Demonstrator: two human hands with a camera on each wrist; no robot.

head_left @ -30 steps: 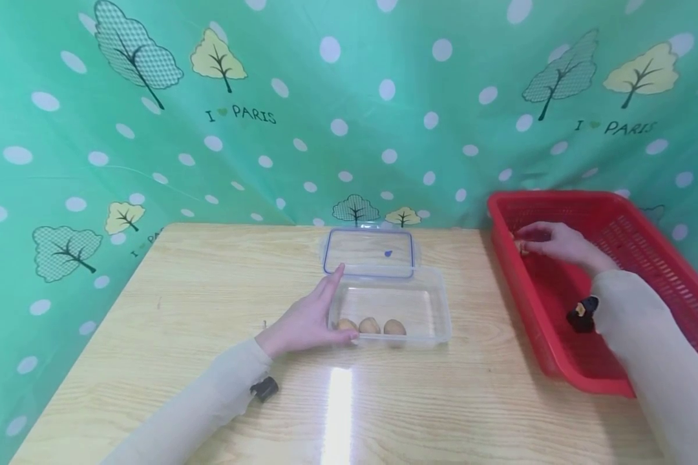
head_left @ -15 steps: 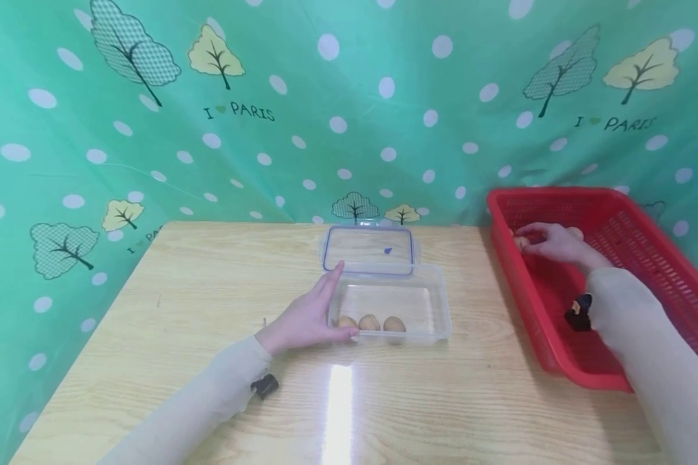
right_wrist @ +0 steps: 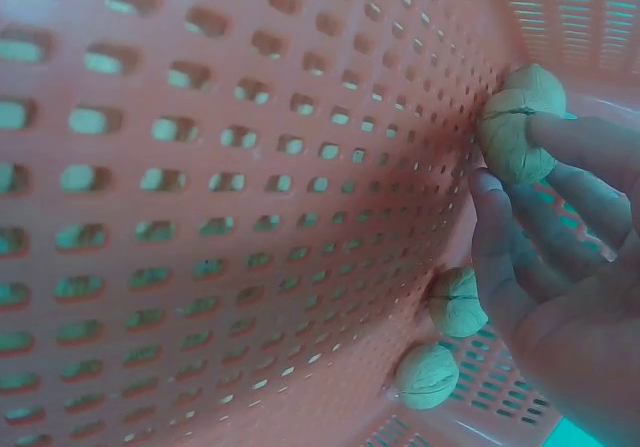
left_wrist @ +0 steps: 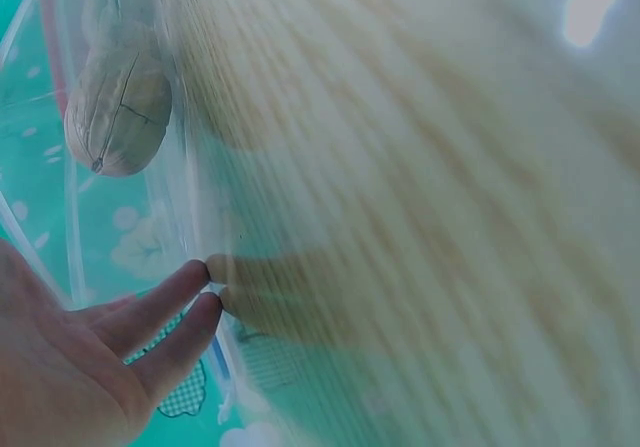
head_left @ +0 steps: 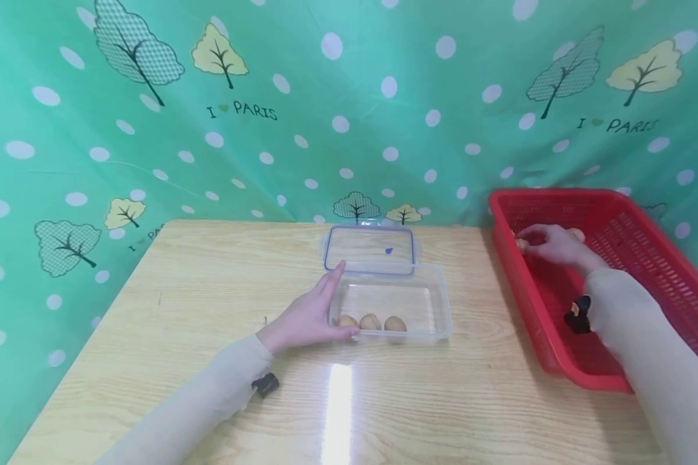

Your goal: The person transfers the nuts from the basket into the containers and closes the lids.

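In the head view, my left hand (head_left: 309,321) rests against the left side of a clear plastic food box (head_left: 442,303), its thumb at the near corner. The left wrist view shows straight fingers (left_wrist: 180,342) touching the box wall. Three walnuts (head_left: 395,323) lie along the box's near side. My right hand (head_left: 558,245) reaches into the red basket (head_left: 535,323). In the right wrist view, its thumb and fingers pinch a walnut (right_wrist: 515,142) beside the basket's perforated wall. Another walnut (right_wrist: 540,82) shows just behind that one.
Two more walnuts, one nearer the palm (right_wrist: 460,304) and one lower down (right_wrist: 428,375), lie by the basket wall. Behind the box lies its clear lid (head_left: 369,248) with a blue seal. A green patterned cloth (head_left: 302,97) hangs behind the wooden table (head_left: 209,278).
My right hand has shifted slightly left in the basket, and a walnut shows behind it that was hidden a second ago. The left hand and box have stayed put.
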